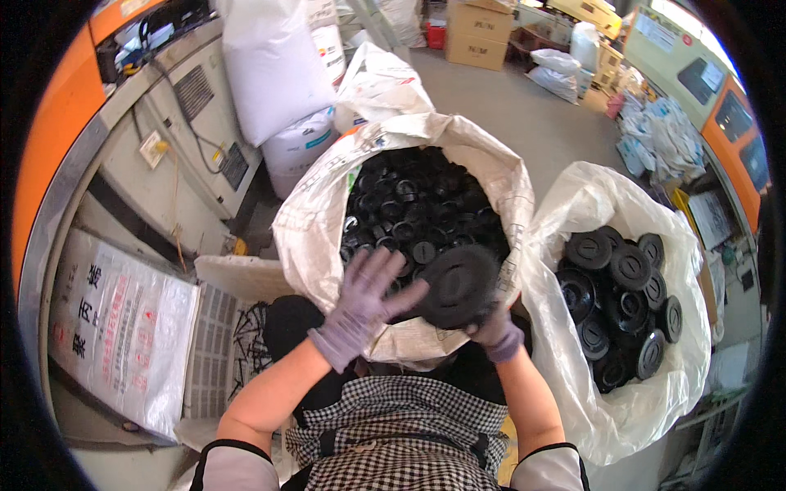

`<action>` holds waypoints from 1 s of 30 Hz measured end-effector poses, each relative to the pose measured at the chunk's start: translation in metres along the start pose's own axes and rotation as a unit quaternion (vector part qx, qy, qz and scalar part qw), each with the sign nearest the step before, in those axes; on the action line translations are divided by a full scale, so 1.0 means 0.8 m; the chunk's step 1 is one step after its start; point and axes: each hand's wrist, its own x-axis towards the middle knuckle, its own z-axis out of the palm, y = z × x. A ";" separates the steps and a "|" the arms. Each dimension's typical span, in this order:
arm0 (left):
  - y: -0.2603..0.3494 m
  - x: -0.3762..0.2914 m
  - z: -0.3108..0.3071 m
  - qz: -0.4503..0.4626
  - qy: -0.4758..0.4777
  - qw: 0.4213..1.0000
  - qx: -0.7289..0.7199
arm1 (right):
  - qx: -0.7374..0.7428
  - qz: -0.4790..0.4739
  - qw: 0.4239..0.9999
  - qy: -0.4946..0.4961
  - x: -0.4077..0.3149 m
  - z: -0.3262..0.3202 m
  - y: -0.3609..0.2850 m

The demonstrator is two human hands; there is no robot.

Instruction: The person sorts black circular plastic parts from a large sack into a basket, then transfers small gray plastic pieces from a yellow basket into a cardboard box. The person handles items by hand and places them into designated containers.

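My right hand (493, 328), in a grey-purple knit glove, grips the lower right rim of a large round black plastic cap (457, 287). The cap is tilted towards me and slightly blurred. To its left, my gloved left hand (371, 294) is spread with the fingers apart and nothing in them; the thumb tip lies close to the cap's edge. Both hands are over the near side of a white woven sack (491, 138), its mouth rolled open, which holds many small black plastic parts (405, 190). The cap hides part of them.
At the right stands a translucent plastic bag (651, 423) with several large black caps (630, 267). Full white sacks (276, 67) are stacked beyond the woven sack. Left are a machine cabinet (190, 135) and a plastic crate (212, 350) with thin black scraps. Cardboard boxes (479, 37) stand farther off.
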 end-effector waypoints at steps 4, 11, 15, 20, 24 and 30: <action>-0.112 -0.090 -0.051 -0.230 0.112 0.965 0.065 | 0.608 0.041 0.756 0.241 0.013 -0.106 -0.047; -0.257 -0.425 -0.037 -0.612 -0.152 0.746 0.214 | 0.154 0.228 0.931 0.240 0.023 -0.116 0.023; -0.231 -0.509 0.018 -0.703 -0.461 0.541 -0.015 | -0.378 0.301 0.853 -0.200 0.027 0.094 0.103; -0.160 -0.545 0.139 -0.635 -0.447 0.624 -0.082 | -0.551 0.388 0.667 -0.318 0.047 0.186 0.092; -0.166 -0.522 0.221 -0.552 -0.569 0.609 -0.002 | -0.464 0.355 0.780 -0.224 0.025 0.150 0.107; -0.187 -0.553 0.236 -0.578 -0.502 0.640 0.065 | -0.303 0.494 0.806 -0.123 0.060 0.139 0.070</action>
